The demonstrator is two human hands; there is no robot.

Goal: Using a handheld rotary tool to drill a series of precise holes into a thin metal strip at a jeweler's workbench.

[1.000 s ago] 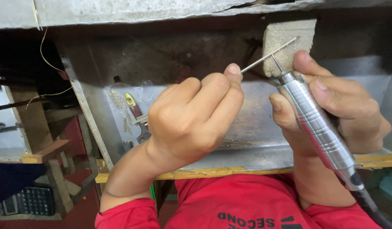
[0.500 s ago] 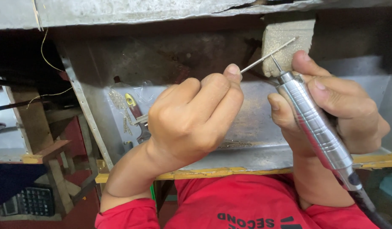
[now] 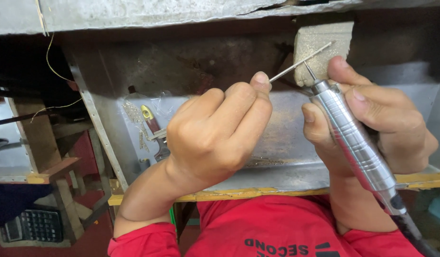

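Even, soft light falls from above; the metal handpiece (image 3: pixel 353 138) shows glare, the recess behind lies in shadow, focus sharp.

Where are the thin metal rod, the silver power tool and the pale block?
thin metal rod (image 3: pixel 301 62), head view, middle of its shaft
silver power tool (image 3: pixel 353 138), head view, ribbed barrel
pale block (image 3: pixel 324 35), head view, front face

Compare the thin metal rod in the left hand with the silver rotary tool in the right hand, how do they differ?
The thin rod is a bare, wire-slim length, while the rotary handpiece is a thick, ribbed cylinder. The rod rises toward the upper right, its far end on the pale block; the handpiece leans toward the upper left, its bit meeting the rod. The left hand pinches the rod; the right hand wraps the handpiece, which trails a dark cable. Both are silvery metal.
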